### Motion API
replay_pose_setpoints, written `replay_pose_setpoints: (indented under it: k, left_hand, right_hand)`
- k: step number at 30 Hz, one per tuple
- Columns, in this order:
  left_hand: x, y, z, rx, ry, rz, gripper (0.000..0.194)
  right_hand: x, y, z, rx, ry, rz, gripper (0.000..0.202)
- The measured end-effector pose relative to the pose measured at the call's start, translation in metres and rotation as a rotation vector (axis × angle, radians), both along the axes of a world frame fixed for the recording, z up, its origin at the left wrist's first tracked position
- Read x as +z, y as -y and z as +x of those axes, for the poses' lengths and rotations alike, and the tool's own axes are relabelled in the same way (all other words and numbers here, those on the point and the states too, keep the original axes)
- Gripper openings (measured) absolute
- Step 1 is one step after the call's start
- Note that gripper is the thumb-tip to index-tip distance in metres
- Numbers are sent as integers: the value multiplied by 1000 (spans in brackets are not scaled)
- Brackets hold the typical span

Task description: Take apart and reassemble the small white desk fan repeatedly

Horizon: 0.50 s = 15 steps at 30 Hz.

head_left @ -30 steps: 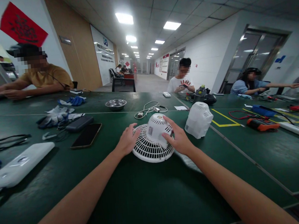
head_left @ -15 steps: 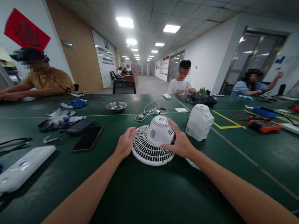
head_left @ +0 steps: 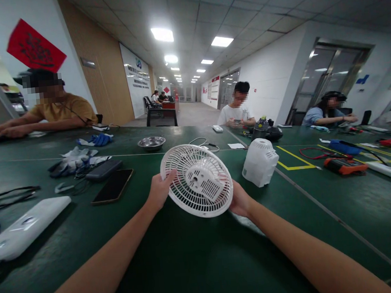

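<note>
A round white fan grille (head_left: 199, 183) is tilted up off the green table, its hollow inner side and slotted centre facing me. My left hand (head_left: 160, 190) grips the left rim, thumb over the edge. My right hand (head_left: 239, 199) is behind the right side, its fingers partly hidden by the grille and seen through the slats. The white housing fixed to the back of the grille is now hidden. Right of my right hand stands a translucent white plastic container (head_left: 259, 162) with vents on top.
A metal bowl (head_left: 151, 143) and a white cable (head_left: 200, 141) lie beyond the grille. On the left are a phone (head_left: 112, 186), a dark case (head_left: 104, 169), gloves (head_left: 75, 160) and a white device (head_left: 26, 227). An orange multimeter (head_left: 344, 165) lies right. Several people sit around the table.
The grille has been lifted and turned over, from housing up to its inner side facing me. My left hand has closed on the rim; my right hand has moved from the housing to behind the grille.
</note>
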<state>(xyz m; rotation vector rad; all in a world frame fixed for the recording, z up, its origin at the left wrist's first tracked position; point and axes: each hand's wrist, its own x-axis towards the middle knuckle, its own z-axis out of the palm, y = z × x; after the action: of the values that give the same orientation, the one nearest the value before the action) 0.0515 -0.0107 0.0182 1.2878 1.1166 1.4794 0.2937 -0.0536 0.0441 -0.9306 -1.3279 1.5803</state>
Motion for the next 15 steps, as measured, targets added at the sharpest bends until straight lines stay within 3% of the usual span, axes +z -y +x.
replay_pose_setpoints:
  k: [6, 11, 13, 15]
  left_hand:
    - [0, 2, 3, 107, -39, -28, 35]
    - [0, 0, 1, 64, -85, -36, 35]
    - [1, 0, 1, 85, -95, -29, 33]
    - [3, 1, 1, 100, -105, -17, 32]
  right_hand:
    - [-2, -6, 4, 69, -62, -74, 48]
    - [-4, -7, 2, 113, -2, -90, 42]
    - [-7, -8, 1, 100, 21, -34, 42]
    - [-12, -12, 1, 27, 98, 121, 45]
